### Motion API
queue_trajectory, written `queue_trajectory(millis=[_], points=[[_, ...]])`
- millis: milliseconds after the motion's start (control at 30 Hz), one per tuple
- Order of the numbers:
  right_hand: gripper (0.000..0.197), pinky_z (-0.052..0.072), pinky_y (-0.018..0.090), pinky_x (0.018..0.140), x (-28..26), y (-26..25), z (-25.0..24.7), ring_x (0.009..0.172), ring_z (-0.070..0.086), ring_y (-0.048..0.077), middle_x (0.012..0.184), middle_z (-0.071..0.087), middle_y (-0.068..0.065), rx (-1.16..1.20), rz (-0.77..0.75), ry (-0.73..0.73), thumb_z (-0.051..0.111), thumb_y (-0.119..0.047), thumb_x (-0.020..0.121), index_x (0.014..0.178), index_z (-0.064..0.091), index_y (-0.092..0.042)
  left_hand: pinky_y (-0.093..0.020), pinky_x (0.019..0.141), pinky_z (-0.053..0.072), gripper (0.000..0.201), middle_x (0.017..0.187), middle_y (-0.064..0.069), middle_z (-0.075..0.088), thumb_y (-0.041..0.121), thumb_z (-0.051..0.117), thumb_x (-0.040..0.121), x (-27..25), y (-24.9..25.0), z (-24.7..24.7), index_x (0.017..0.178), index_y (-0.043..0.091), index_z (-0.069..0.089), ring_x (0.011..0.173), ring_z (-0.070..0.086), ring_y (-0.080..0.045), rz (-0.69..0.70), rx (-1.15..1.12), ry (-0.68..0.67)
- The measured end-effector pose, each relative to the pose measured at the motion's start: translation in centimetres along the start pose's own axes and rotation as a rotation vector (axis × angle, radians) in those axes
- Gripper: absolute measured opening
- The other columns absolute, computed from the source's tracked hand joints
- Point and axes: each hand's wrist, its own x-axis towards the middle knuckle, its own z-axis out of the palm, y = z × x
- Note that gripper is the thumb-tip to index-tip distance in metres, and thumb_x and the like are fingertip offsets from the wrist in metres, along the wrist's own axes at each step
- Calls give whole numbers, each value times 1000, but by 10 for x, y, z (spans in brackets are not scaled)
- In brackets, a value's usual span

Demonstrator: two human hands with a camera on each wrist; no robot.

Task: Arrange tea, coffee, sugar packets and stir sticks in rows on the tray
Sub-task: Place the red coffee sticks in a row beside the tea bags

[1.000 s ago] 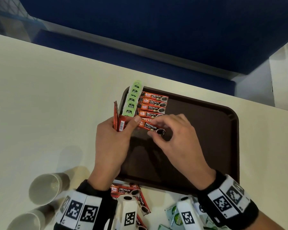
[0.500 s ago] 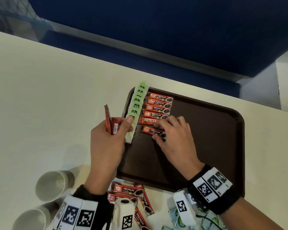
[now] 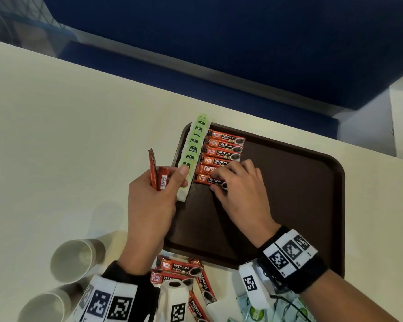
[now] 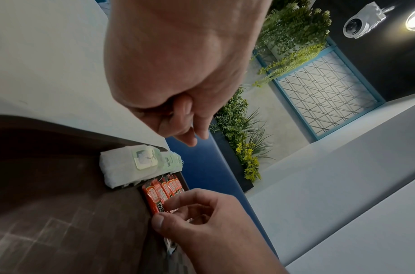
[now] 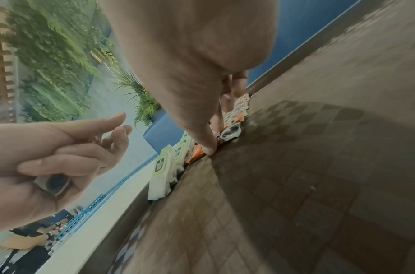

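A dark brown tray (image 3: 300, 194) lies on the cream table. Along its left edge runs a row of green tea bags (image 3: 193, 149), and beside it a row of red coffee sachets (image 3: 223, 145). My right hand (image 3: 215, 182) pinches the nearest coffee sachet (image 3: 201, 178), which lies flat on the tray at the row's near end. In the right wrist view the thumb (image 5: 209, 146) presses at that sachet's edge (image 5: 230, 135). My left hand (image 3: 170, 180) hovers at the tray's left rim and grips a few upright red sachets (image 3: 159, 175).
Two paper cups (image 3: 72, 259) (image 3: 44, 307) lie at the lower left. Loose coffee sachets (image 3: 184, 268) are scattered at the tray's near edge, with green packets (image 3: 254, 312) to their right. A blue bench (image 3: 219, 54) runs behind the table's far edge.
My right hand has brought its sachet down flat onto the tray below the Nescafé one. The left hand has drifted left, off the tray, still holding its sachets.
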Motion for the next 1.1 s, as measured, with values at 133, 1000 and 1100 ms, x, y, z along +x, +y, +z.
queue_trajectory(millis=[133, 1000, 1100], points=[[34, 46, 39, 95, -1, 1, -7, 117, 51, 20, 124, 67, -6, 23, 21, 3, 74, -44, 96, 126, 69, -29, -27, 54, 43, 27, 62, 6, 68, 48, 74, 97, 1, 0, 0, 91, 22, 78, 46, 52, -6, -13, 6, -34], [18, 53, 14, 72, -48, -6, -66, 88, 69, 14, 90, 71, -9, 802, 164, 162, 83, -10, 90, 99, 75, -24, -15, 57, 42, 37, 66, 13, 55, 37, 43, 115, -5, 8, 19, 112, 24, 77, 54, 55, 1, -9, 43, -165], [17, 49, 12, 74, -49, -2, -57, 87, 63, 12, 98, 61, -7, 560, 19, 289, 82, -5, 88, 98, 74, -17, -12, 50, 37, 38, 55, 17, 53, 47, 51, 110, -13, 12, 25, 93, 22, 74, 49, 50, -1, -69, -1, -271]])
